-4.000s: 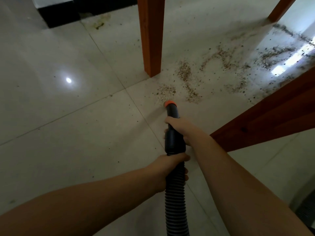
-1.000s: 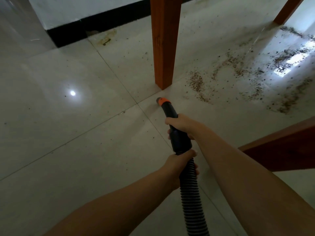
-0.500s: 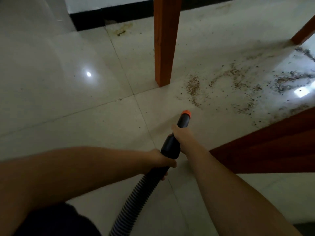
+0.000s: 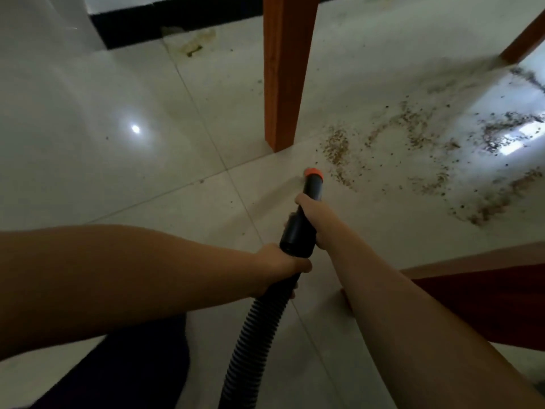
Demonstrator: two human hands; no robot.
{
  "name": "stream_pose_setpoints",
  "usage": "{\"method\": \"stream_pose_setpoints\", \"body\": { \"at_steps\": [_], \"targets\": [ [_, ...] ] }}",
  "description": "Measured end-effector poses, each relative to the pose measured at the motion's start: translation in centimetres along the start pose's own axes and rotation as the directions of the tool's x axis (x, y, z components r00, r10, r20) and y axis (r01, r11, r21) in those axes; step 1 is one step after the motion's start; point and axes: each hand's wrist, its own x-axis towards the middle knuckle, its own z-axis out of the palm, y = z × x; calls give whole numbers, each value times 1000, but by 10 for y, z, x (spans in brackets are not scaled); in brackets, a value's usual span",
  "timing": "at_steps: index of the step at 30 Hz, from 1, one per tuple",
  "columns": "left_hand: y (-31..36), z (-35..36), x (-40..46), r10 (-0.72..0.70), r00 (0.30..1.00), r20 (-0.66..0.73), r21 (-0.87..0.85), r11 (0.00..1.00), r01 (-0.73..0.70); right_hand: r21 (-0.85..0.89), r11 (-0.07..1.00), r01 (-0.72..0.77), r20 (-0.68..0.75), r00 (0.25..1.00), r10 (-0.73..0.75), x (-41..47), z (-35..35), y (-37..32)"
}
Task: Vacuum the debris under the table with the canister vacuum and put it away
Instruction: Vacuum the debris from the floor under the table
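Tiled floor (image 4: pixel 88 178): both hands (image 4: pixel 312 214) grip the nozzle (image 4: pixel 306 208).

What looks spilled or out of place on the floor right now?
Brown debris lies scattered over the tiles to the right of the near table leg, trailing off toward the far leg. A yellowish stain marks the floor by the black baseboard. The nozzle, held by the right hand and left hand, sits just short of the debris.

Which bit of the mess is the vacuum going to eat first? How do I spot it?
Find the thick orange table leg standing on the floor. Just right of its foot lies a small brown crumb patch, right ahead of the nozzle. It is denser and nearer the leg than the scattered debris farther right.
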Motion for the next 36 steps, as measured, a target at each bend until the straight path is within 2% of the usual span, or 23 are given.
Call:
{"method": "stream_pose_setpoints", "body": {
  "at_steps": [3,5,15,19,29,32,36],
  "targets": [
    [5,-13,3,16,1000,24,-4,1000,-16,128,992,14,25,1000,-17,2,6,-8],
    [9,-26,8,25,999,47,21,999,-26,187,982,22,-7,1000,-21,6,12,-13],
    [17,-39,14,-55,963,265,270,963,-19,324,942,83,-321,947,27,2,-1,16],
    [30,-38,23,-8,966,257,282,957,-67,347,934,80,-329,943,41,8,-11,2],
    [62,-75,42,88,983,164,103,989,-106,268,963,30,-194,981,23,44,21,-67],
    [72,-69,49,76,977,200,127,987,-103,310,950,48,-234,972,27,47,9,-70],
    [68,-48,46,19,956,294,281,954,-106,367,929,38,-371,922,109,31,-18,-39]
  ]
}}
